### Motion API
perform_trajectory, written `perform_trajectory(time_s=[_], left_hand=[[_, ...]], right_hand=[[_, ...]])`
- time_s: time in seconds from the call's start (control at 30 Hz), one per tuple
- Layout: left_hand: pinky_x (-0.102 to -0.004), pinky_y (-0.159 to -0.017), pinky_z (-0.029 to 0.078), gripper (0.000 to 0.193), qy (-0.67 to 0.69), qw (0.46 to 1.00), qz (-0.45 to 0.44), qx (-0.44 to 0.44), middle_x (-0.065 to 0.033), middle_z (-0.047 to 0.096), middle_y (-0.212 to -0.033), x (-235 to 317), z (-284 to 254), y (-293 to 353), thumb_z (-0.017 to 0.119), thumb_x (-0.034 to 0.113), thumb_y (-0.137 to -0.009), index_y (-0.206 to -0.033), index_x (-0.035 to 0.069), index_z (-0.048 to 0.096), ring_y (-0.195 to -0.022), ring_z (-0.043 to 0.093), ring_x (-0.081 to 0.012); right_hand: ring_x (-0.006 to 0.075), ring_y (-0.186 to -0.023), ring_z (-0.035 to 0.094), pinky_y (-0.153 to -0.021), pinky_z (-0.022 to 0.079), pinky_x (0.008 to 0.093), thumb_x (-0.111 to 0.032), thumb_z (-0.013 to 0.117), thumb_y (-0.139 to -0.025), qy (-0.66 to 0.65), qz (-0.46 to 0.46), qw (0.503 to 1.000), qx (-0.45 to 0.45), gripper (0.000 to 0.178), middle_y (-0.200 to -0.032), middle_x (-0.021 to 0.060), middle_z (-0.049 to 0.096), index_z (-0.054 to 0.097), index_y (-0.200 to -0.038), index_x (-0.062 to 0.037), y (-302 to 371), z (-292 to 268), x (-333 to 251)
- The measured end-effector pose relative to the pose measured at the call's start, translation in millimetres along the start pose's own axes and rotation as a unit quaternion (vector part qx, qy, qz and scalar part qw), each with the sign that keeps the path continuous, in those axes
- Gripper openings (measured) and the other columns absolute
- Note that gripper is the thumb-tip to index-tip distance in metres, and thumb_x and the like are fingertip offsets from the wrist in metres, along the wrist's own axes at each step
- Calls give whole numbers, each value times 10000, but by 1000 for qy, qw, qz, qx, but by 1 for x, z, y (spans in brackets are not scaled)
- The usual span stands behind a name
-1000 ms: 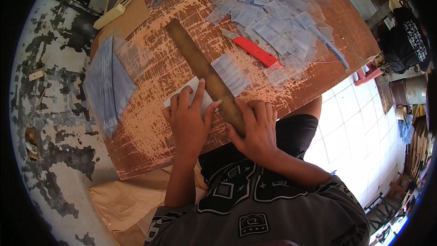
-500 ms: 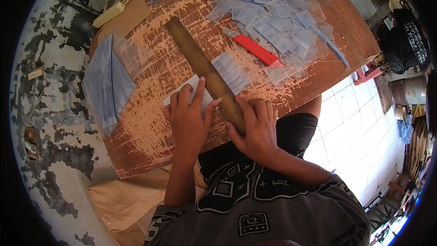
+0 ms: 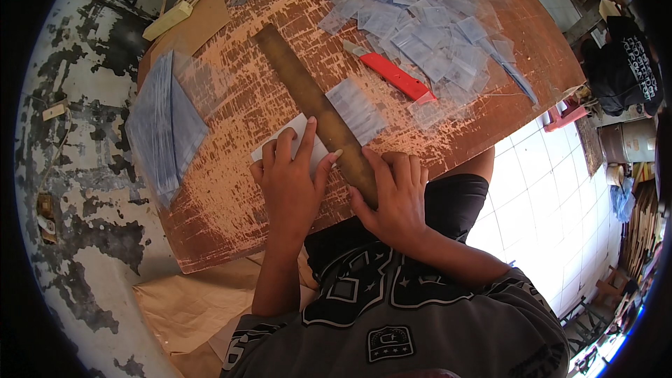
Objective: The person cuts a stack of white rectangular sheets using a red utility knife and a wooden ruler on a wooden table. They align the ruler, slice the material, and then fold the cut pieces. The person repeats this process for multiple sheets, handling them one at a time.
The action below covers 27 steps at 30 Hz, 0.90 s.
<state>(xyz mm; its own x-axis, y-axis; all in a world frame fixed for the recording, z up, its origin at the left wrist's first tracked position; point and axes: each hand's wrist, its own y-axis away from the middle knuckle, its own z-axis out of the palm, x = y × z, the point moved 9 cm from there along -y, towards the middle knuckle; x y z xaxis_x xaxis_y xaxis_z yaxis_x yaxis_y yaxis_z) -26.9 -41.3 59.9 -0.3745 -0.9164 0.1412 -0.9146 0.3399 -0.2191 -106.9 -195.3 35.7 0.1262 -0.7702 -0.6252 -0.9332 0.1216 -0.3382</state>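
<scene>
A long brown straightedge (image 3: 308,94) lies slantwise across the worn table. Under it is a clear plastic sheet (image 3: 355,108), showing on its right side; a white card (image 3: 302,128) pokes out on its left. My left hand (image 3: 288,171) presses on the white card with fingers spread, its thumb touching the straightedge's edge. At the near end, my right hand (image 3: 393,196) grips the straightedge, thumb on one side and fingers along the other. A red utility knife (image 3: 396,77) with its blade out lies beyond, to the right, touched by neither hand.
Loose clear plastic pieces (image 3: 434,35) are heaped at the far right of the table (image 3: 231,220). Stacked plastic sheets (image 3: 164,129) lie at the left edge. A power strip (image 3: 168,23) rests on brown cardboard (image 3: 206,28) at far left. Another person (image 3: 623,66) is off to the right.
</scene>
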Motion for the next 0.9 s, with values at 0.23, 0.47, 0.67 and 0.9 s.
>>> perform_trajectory(time_s=[0.23, 0.47, 0.67, 0.9], left_hand=[[-490, -1034, 356, 631, -2, 1000, -1, -3, -94, 636, -1350, 0, 0, 0, 729, 512, -1035, -1573, 191, 662, -1269, 562, -283], [-496, -1039, 365, 632, -1, 1000, 3, -3, -101, 635, -1352, 0, 0, -1, 733, 511, -1031, -1568, 187, 665, -1265, 563, -291], [-510, -1066, 373, 639, 14, 1000, 8, 0, -112, 638, -1351, -2, -2, -2, 746, 503, -1020, -1558, 168, 670, -1248, 578, -301], [-501, -1045, 381, 668, 36, 999, 11, 1, -90, 647, -1332, -4, -4, -2, 756, 492, -1007, -1585, 175, 647, -1220, 594, -293]], right_hand=[[356, -1100, 552, -916, 407, 487, -293, 817, -892, 0, 3, 1000, 4, 680, -1219, 174, 586, 636, -1483, -11, 0, 0, 0], [366, -1109, 552, -928, 406, 496, -305, 814, -896, 0, 15, 1000, -15, 743, -1224, 182, 585, 575, -1541, -24, -2, 0, 1], [380, -1140, 552, -984, 406, 499, -321, 817, -910, -19, 23, 999, -35, 799, -1251, 196, 581, 506, -1588, -36, -4, -3, 0], [390, -1189, 560, -1038, 417, 513, -258, 823, -931, -81, 40, 995, -43, 732, -1282, 207, 582, 530, -1560, -24, -9, -9, 3]])
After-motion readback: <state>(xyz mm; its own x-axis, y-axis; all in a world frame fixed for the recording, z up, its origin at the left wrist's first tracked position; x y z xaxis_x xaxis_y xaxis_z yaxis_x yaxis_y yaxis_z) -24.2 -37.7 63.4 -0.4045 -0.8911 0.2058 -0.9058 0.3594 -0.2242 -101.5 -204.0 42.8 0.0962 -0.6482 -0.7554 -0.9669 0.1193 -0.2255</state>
